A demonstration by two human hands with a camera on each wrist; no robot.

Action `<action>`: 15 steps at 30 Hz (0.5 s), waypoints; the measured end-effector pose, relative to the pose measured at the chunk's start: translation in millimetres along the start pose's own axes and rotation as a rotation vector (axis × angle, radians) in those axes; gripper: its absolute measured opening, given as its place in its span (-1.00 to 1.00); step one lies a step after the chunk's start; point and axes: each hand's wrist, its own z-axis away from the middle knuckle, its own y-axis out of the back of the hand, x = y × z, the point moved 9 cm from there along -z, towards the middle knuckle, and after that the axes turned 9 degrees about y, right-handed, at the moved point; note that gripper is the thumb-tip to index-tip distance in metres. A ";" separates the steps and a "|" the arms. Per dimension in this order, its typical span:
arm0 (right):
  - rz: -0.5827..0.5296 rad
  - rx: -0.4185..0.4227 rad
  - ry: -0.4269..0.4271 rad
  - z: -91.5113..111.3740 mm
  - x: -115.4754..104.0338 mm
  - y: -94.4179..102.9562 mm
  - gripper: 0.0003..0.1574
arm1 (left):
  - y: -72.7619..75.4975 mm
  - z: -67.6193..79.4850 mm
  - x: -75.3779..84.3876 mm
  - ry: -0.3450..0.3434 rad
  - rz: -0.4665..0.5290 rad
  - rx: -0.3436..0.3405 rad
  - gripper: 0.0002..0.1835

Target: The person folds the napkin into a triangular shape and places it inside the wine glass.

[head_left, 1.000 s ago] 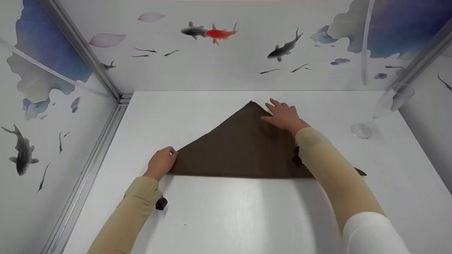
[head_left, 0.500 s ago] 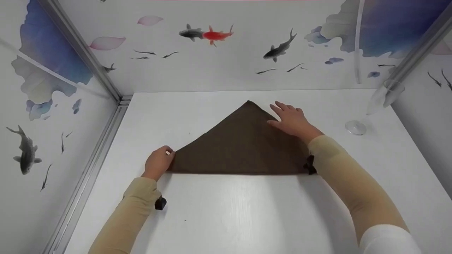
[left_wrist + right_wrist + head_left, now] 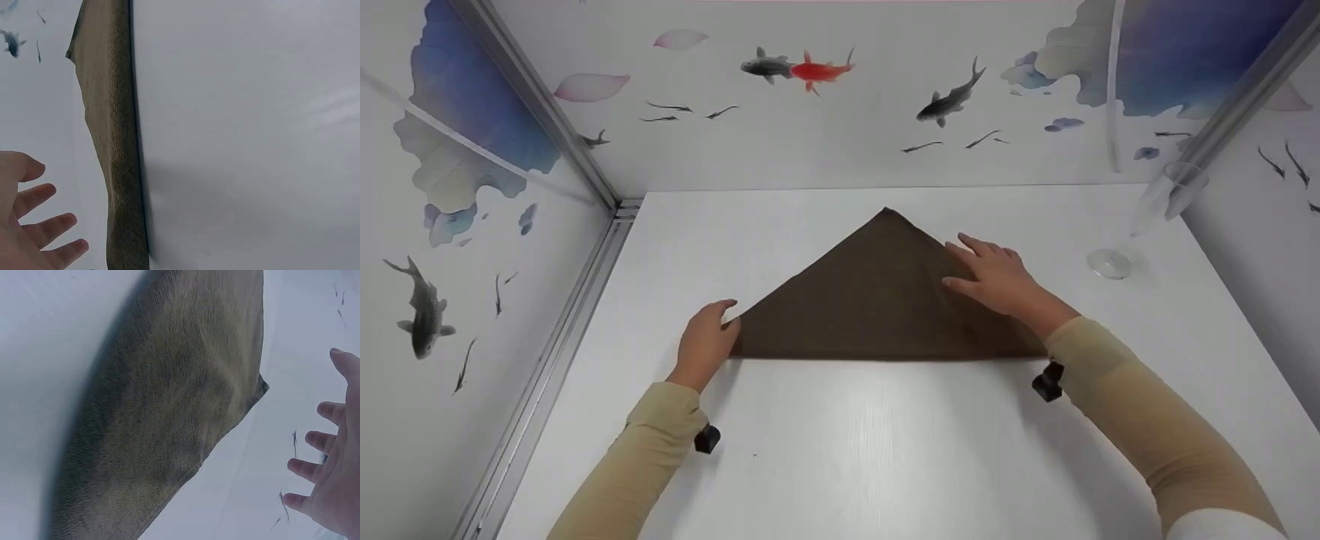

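A brown cloth (image 3: pixel 877 300) lies on the white table as a broad triangle, its peak at the back and its long straight edge at the front. By its left corner is my left hand (image 3: pixel 705 343); the left wrist view has the fingers (image 3: pixel 52 229) spread and apart from the cloth. Over the right slanting edge reaches my right hand (image 3: pixel 997 277), its fingers extended and spread. In the right wrist view these fingers (image 3: pixel 306 469) hold nothing. The cloth's right corner is partly hidden by the right wrist.
A clear stemmed glass (image 3: pixel 1110 264) stands at the back right of the table (image 3: pixel 840 450). White panels with painted fish (image 3: pixel 821 71) rise behind and at both sides, joined by metal rails (image 3: pixel 592 165).
My right hand has slid right and toward me along the cloth's slanting edge. My left hand's fingers, closer together at the left corner before, have spread apart.
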 end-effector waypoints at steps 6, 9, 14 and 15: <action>-0.002 0.010 0.047 21.2 -12.1 -6.3 -0.03 | -10.2 17.3 20.0 -0.055 -0.006 -0.021 -0.52; -0.002 0.014 0.062 33.6 -18.8 -11.2 -0.04 | -16.7 27.1 30.6 -0.101 -0.022 -0.026 -0.52; 0.008 0.034 0.098 51.4 -31.5 -20.9 -0.05 | -27.4 41.1 47.0 -0.162 -0.059 -0.045 -0.51; 0.010 0.035 0.107 53.9 -33.8 -23.5 -0.06 | -29.6 43.0 49.7 -0.166 -0.066 -0.054 -0.51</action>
